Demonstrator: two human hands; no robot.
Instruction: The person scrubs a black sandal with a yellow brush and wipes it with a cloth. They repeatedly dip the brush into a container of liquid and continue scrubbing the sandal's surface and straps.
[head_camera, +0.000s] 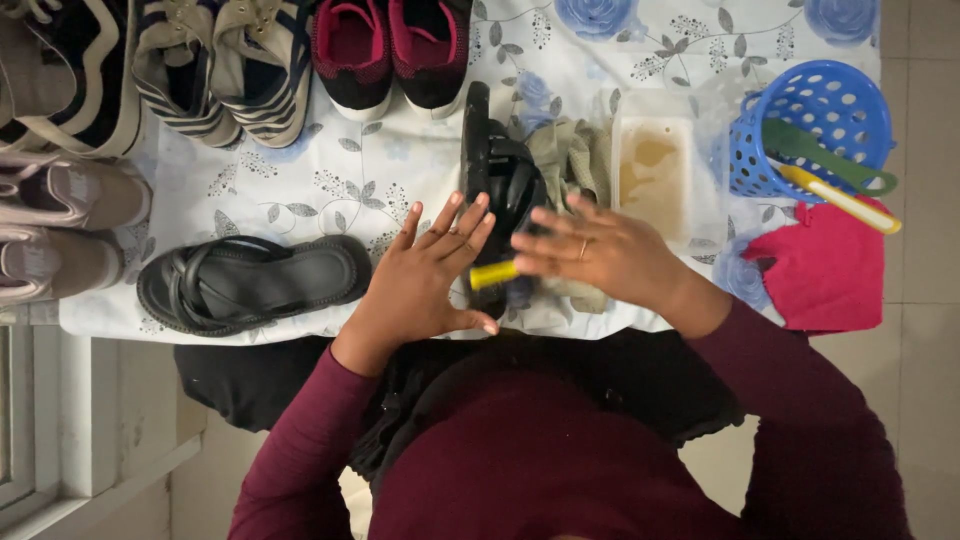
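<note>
A black sandal (497, 165) stands on its edge on the flower-printed tablecloth (400, 160), right in front of me. My left hand (425, 280) lies against its left side with the fingers spread and holds nothing. My right hand (610, 255) reaches across from the right, fingers stretched over the sandal's lower part. A yellow handle (494, 273), probably a brush, pokes out from under those fingers; its head is hidden. A grey-green cloth (572, 150) lies under and behind the sandal.
The matching black sandal (255, 280) lies flat at the left. Several sneakers (260, 60) line the far and left edges. A clear tub of brownish liquid (655, 170), a blue basket (820, 100) with brushes and a pink cloth (825, 270) sit at the right.
</note>
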